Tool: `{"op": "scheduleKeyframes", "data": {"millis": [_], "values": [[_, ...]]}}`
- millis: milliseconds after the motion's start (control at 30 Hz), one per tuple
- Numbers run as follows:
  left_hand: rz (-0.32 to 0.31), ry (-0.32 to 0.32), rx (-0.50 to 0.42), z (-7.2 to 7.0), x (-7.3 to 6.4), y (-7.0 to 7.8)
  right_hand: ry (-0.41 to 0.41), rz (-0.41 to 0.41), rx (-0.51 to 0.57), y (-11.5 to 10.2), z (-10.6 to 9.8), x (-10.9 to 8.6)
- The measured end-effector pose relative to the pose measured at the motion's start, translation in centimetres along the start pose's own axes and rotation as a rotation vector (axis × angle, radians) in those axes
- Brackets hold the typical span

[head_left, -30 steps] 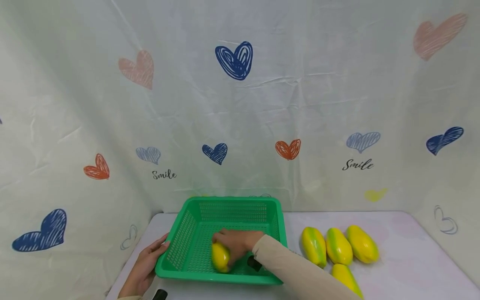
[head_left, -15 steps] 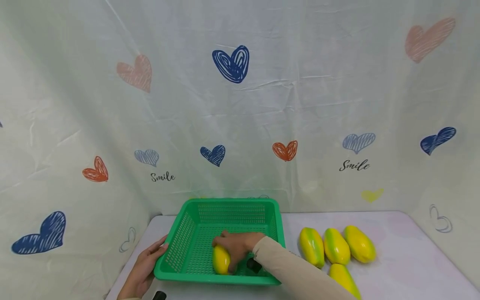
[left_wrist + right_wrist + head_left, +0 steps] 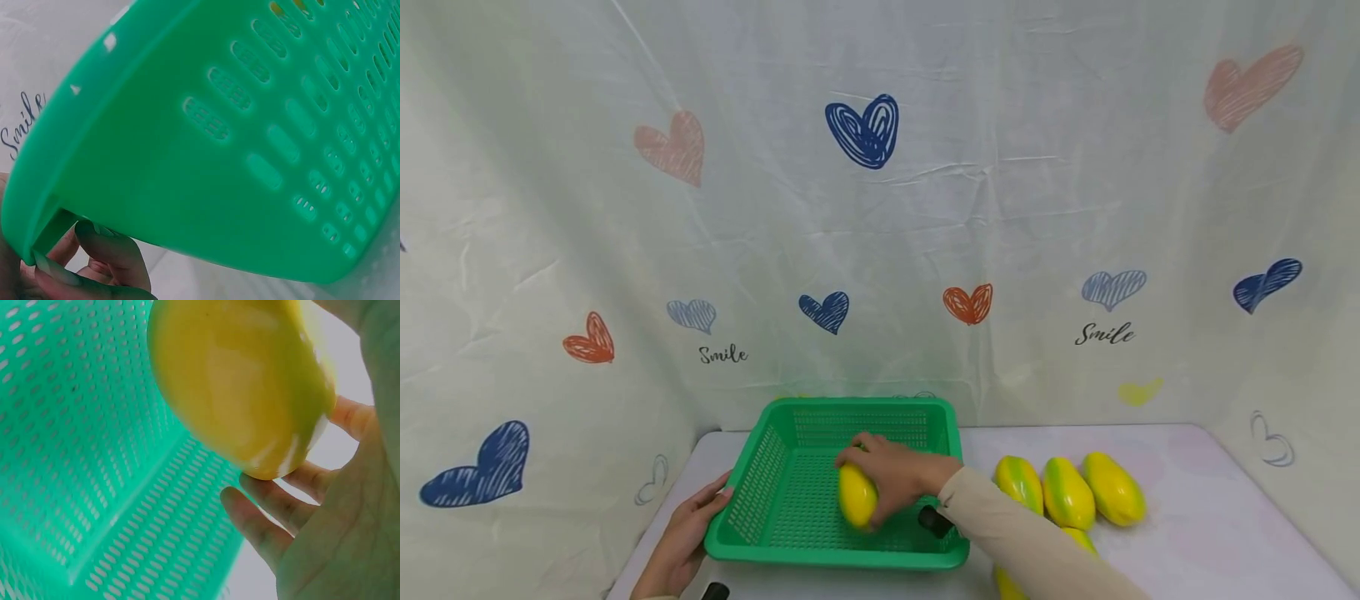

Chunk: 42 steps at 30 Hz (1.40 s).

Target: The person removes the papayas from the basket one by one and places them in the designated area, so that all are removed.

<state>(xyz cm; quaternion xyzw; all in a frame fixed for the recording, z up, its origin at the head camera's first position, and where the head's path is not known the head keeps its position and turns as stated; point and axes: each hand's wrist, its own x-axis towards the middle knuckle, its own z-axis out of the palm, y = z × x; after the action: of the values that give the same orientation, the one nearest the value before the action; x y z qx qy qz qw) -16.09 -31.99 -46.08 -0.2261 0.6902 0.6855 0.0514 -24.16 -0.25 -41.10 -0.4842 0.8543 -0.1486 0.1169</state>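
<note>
A green perforated plastic basket (image 3: 842, 554) stands on the table. My left hand (image 3: 688, 533) grips its left rim; in the left wrist view the fingers (image 3: 115, 253) curl under the rim's corner. Over the basket floor, my right hand (image 3: 898, 479) holds a glossy yellow papaya (image 3: 856, 497) with fingers and thumb around it. Close up in the right wrist view, the papaya (image 3: 240, 381) shows a smooth yellow skin with a greenish side, and fingertips (image 3: 253, 519) sit at its lower end. The rest of the basket's inside shows bare mesh.
Several more yellow papayas with green streaks (image 3: 1069, 493) lie on the table (image 3: 1210, 517) right of the basket, some partly hidden by the right sleeve (image 3: 1015, 533). A white curtain (image 3: 1030, 208) printed with hearts hangs behind and at the sides.
My right hand has moved up and to the right inside the basket, with the papaya in its grasp. The left hand stays at the rim. The head view has shifted slightly.
</note>
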Motion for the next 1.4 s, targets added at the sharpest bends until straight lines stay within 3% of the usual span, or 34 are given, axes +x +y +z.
{"op": "scheduleKeyframes", "data": {"millis": [367, 767, 1400], "values": [[-0.005, -0.009, 0.019, -0.1, 0.2, 0.0, 0.140, -0.020, -0.137, 0.8, -2.4, -5.4], [-0.014, -0.008, 0.024, -0.2, 0.6, 0.0, 0.273, -0.018, -0.120, 2.0, -3.7, -11.6], [-0.012, -0.038, 0.053, -0.7, 0.7, 0.2, 0.423, 0.169, -0.138, 3.5, -3.0, -22.1]]}}
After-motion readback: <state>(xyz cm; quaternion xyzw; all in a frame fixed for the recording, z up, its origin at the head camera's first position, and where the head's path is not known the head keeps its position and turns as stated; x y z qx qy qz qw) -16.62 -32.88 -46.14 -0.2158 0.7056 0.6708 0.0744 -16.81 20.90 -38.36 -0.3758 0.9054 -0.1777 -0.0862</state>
